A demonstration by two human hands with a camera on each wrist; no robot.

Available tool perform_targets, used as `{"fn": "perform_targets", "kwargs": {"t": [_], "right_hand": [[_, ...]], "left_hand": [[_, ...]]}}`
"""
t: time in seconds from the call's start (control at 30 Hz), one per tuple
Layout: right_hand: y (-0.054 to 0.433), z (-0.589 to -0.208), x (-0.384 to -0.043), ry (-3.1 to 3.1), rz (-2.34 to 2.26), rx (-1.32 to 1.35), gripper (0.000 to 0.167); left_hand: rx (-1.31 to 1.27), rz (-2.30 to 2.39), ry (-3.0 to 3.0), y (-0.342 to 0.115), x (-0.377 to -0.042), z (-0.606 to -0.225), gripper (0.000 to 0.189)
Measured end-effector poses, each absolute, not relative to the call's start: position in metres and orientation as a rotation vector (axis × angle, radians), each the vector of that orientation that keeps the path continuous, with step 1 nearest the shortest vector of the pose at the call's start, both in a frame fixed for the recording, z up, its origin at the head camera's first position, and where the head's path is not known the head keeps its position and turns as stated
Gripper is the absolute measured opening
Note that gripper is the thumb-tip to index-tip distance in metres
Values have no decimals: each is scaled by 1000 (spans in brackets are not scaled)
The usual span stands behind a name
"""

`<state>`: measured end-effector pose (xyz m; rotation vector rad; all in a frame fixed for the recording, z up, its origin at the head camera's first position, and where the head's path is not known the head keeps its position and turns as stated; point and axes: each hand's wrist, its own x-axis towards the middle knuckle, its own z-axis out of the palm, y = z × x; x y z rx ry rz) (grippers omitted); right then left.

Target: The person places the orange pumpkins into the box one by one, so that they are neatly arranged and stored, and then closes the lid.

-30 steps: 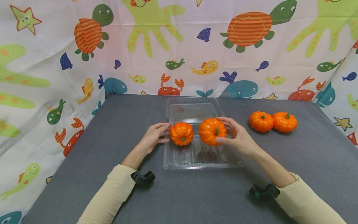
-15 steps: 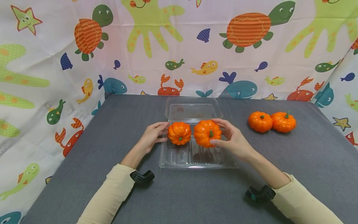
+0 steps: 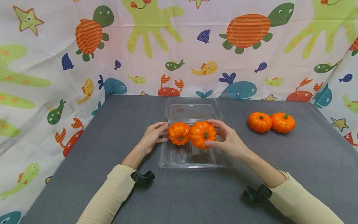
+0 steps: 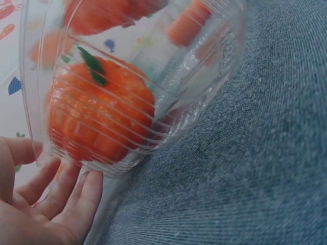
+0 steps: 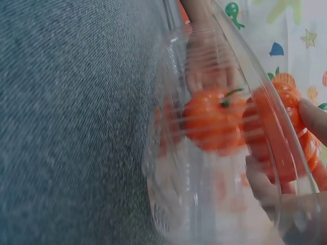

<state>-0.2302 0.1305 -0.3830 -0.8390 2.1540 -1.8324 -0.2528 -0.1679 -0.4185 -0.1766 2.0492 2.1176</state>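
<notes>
A small orange pumpkin [image 3: 202, 135] with a green stem is held over a clear plastic container [image 3: 179, 161] by my right hand [image 3: 227, 140], thumb and fingers on its right side. To its left, another orange pumpkin [image 3: 179, 133] sits in the container; the two look side by side in the head view, and I cannot tell if they touch. My left hand [image 3: 152, 137] grips the container's left edge, its thumb at the rim and its fingers against the ribbed wall [image 4: 115, 166] in the left wrist view.
Two more orange pumpkins, one left [image 3: 259, 122] and one right [image 3: 283, 122], sit together on the grey table [image 3: 195, 199] at the back right. The container's lid [image 3: 193, 109] lies folded back behind it. A cloth with sea animals [image 3: 156, 28] hangs behind the table.
My right hand has carried its pumpkin left, towards the one in the container. The container first slid slightly left; my left hand has stayed at its edge.
</notes>
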Motion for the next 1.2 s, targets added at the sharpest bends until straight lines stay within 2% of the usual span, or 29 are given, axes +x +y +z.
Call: {"fn": "perform_targets", "kwargs": {"t": [0.4,0.63,1.2], "right_hand": [[109,-384,-225,2127,-1825,-919,68],[102,-388,-220,2125,-1804,-1054,69],[84,-396,-215,2179,-1668,-1266,65]], "left_hand": [[-154,2112,2075,-167,-251,-419,36],[-146,2130,2061,-167,-251,-420,36],[-140,2130,2064,-167,-252,-420,35]]}}
